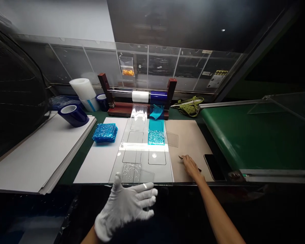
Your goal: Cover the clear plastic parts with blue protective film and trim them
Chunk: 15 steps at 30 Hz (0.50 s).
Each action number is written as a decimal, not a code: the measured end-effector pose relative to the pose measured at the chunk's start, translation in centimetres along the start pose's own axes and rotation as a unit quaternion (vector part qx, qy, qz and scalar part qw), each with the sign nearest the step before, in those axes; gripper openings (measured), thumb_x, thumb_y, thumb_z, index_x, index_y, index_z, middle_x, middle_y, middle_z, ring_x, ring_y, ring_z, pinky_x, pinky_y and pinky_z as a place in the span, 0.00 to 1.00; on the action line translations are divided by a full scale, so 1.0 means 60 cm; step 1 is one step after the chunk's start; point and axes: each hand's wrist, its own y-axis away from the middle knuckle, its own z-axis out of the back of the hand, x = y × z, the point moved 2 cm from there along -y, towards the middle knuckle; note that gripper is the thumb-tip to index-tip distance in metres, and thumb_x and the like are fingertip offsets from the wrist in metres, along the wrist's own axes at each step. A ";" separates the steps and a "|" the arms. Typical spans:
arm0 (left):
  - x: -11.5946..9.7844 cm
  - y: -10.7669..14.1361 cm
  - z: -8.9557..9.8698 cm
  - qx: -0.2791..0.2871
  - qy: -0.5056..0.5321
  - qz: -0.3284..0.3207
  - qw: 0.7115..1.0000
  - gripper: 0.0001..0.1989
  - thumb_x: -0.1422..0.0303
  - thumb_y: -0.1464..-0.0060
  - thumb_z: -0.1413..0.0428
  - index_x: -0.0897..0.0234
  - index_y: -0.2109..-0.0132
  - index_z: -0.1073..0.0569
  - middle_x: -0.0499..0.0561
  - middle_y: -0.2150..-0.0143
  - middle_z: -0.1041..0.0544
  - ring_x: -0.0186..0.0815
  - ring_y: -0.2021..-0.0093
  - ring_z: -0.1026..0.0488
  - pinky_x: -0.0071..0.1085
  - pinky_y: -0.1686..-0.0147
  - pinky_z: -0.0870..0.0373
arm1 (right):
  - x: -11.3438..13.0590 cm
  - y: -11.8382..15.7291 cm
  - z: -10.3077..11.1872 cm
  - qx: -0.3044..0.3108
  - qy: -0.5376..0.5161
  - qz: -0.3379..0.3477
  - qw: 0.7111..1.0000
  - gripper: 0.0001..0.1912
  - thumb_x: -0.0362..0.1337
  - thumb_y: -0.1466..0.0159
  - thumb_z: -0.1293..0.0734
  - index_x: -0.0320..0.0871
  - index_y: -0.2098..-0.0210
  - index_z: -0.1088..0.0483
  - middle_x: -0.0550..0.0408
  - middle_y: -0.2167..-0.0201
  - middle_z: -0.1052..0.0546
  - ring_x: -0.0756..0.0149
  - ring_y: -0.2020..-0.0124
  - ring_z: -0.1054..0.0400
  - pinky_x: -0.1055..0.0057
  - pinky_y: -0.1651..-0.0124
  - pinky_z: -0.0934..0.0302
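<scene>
My left hand (128, 206), in a white glove, is open with fingers apart just in front of the table edge. Nearest to it are a clear sheet (147, 176) and a wrinkled film piece (131, 171), partly overlapping. My bare right hand (190, 166) rests on the brown board, closed around a slim pointed tool (180, 157), most of which the fingers hide. Blue film (156, 132) covers one outlined rectangle on the glass-like work plate (144, 157). Another clear sheet (173, 139) lies on the brown board (186, 132).
A stack of blue-filmed pieces (105, 132) sits left. Behind, a wooden stand (122, 108) carries a clear film roll (140, 96) and a blue roll (158, 96). A loose blue roll (77, 118) lies on paper sheets (40, 152). A phone (214, 167) and green conveyor (239, 135) are right.
</scene>
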 end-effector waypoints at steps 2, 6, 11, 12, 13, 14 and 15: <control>0.011 -0.014 0.000 0.007 0.123 0.006 0.992 0.58 0.34 0.60 0.52 0.83 0.38 0.46 0.72 0.41 0.38 0.51 0.46 0.36 0.51 0.46 0.43 | 0.014 -0.011 0.007 -0.003 0.005 0.015 1.000 0.19 0.28 0.39 0.47 0.38 0.54 0.32 0.40 0.60 0.26 0.52 0.56 0.30 0.56 0.52 0.39; 0.015 -0.032 -0.003 0.010 0.210 -0.009 0.978 0.57 0.36 0.59 0.50 0.85 0.38 0.48 0.74 0.43 0.36 0.54 0.46 0.37 0.52 0.46 0.46 | 0.122 -0.004 0.055 0.018 -0.043 0.078 0.996 0.33 0.46 0.39 0.37 0.40 0.39 0.47 0.41 0.43 0.33 0.48 0.43 0.39 0.46 0.40 0.49; 0.008 -0.046 0.000 0.021 0.207 -0.026 0.978 0.52 0.37 0.55 0.53 0.81 0.39 0.45 0.72 0.42 0.37 0.55 0.43 0.39 0.49 0.49 0.43 | 0.288 0.029 0.105 0.150 -0.135 0.211 0.956 0.54 0.58 0.48 0.32 0.41 0.34 0.60 0.40 0.38 0.39 0.50 0.37 0.46 0.45 0.35 0.58; 0.007 -0.048 0.002 0.030 0.192 -0.028 0.981 0.52 0.36 0.56 0.54 0.79 0.39 0.44 0.72 0.41 0.38 0.55 0.42 0.40 0.48 0.49 0.43 | 0.307 0.032 0.104 0.164 -0.141 0.226 0.950 0.57 0.59 0.50 0.31 0.39 0.34 0.61 0.39 0.38 0.40 0.49 0.37 0.47 0.45 0.34 0.59; 0.006 -0.050 0.005 0.041 0.174 -0.030 0.983 0.52 0.35 0.57 0.54 0.78 0.39 0.44 0.71 0.40 0.39 0.56 0.41 0.40 0.47 0.49 0.43 | 0.320 0.035 0.100 0.173 -0.143 0.236 0.945 0.60 0.60 0.52 0.31 0.38 0.33 0.62 0.37 0.38 0.40 0.48 0.37 0.47 0.44 0.35 0.60; 0.005 -0.052 0.008 0.050 0.158 -0.035 0.986 0.53 0.34 0.57 0.55 0.77 0.39 0.44 0.71 0.39 0.39 0.55 0.41 0.40 0.46 0.48 0.44 | 0.328 0.037 0.093 0.181 -0.143 0.245 0.942 0.62 0.61 0.53 0.30 0.38 0.33 0.64 0.36 0.38 0.41 0.46 0.37 0.47 0.42 0.35 0.60; 0.004 -0.054 0.010 0.057 0.143 -0.043 0.987 0.53 0.34 0.57 0.56 0.78 0.40 0.44 0.71 0.40 0.39 0.55 0.42 0.39 0.45 0.47 0.45 | 0.333 0.038 0.085 0.186 -0.142 0.249 0.940 0.63 0.61 0.54 0.30 0.37 0.33 0.65 0.35 0.38 0.41 0.45 0.37 0.47 0.41 0.35 0.60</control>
